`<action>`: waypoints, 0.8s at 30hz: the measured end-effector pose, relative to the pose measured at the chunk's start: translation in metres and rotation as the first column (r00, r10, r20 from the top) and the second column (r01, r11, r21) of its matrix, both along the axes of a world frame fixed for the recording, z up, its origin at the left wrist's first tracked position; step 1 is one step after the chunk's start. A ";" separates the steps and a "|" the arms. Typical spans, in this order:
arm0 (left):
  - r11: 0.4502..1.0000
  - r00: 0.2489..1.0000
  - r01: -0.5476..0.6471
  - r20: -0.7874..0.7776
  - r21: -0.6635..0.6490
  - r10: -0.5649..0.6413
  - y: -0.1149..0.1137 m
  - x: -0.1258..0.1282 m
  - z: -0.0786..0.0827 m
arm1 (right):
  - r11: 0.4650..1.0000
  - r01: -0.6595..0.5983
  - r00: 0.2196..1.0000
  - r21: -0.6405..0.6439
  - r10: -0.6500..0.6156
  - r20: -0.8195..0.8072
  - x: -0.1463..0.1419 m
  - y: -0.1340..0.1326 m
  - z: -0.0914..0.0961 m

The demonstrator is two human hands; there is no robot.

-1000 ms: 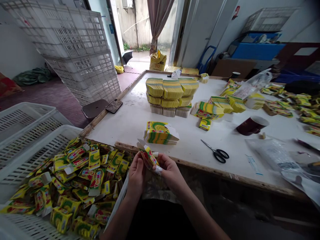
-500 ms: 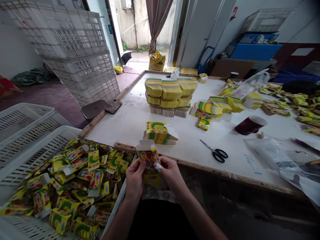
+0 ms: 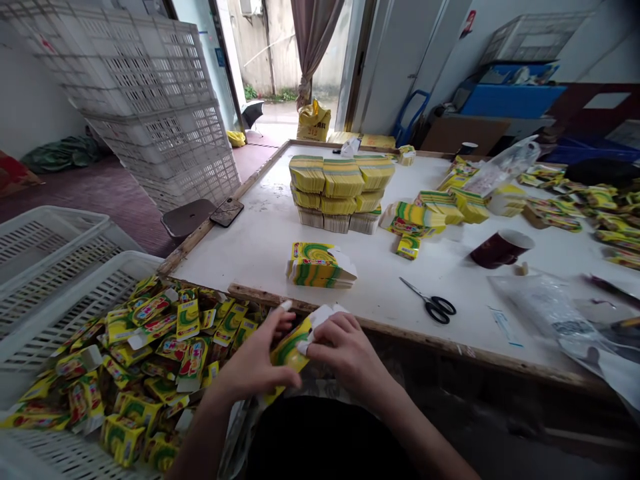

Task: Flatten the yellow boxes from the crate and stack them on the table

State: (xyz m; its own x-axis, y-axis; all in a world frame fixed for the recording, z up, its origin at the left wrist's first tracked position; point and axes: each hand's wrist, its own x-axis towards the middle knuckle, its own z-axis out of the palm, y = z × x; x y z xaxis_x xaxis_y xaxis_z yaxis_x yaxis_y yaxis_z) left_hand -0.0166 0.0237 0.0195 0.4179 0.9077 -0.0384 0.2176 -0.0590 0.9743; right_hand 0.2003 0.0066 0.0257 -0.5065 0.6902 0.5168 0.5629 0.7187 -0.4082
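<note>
My right hand [image 3: 340, 343] is closed around a small yellow and green carton [image 3: 293, 350], which is tilted with white flaps at its upper end. Beside the carton's left side is my left hand [image 3: 260, 360], its thumb and fingers spread apart. A white wrap covers a fingertip on each hand. Both hands are in front of the table's wooden edge, over my lap. Just beyond them on the table lies a stack of flat cartons [image 3: 320, 270]. To the left, a white plastic crate [image 3: 45, 353] holds a heap of similar yellow cartons [image 3: 193, 360].
On the white table [image 3: 250, 257] are bundled flat cartons [image 3: 340, 187], scissors [image 3: 433, 303], a dark mug [image 3: 500, 250], a clear plastic bag [image 3: 543, 313] and a phone [image 3: 227, 212]. Tall stacked crates [image 3: 155, 100] stand at the left, near a stool [image 3: 187, 219].
The carton has turned and tilted lower in my right hand. My left hand has let go of it, spread its fingers and moved to the left.
</note>
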 end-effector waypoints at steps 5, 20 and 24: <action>0.987 0.964 -0.075 -0.244 0.144 0.109 -0.009 0.028 -0.004 | 0.952 0.166 0.888 -0.258 -0.258 -0.380 -0.004 -0.003 -0.015; 0.951 0.956 0.024 -0.285 0.308 0.068 -0.015 0.046 -0.015 | 0.643 -0.380 0.691 -0.665 -0.280 -0.666 -0.022 -0.006 -0.028; 0.910 0.945 -0.074 -0.262 0.408 0.194 -0.014 0.049 -0.024 | 0.821 -0.160 0.795 -0.549 -0.222 -0.564 -0.014 -0.006 -0.038</action>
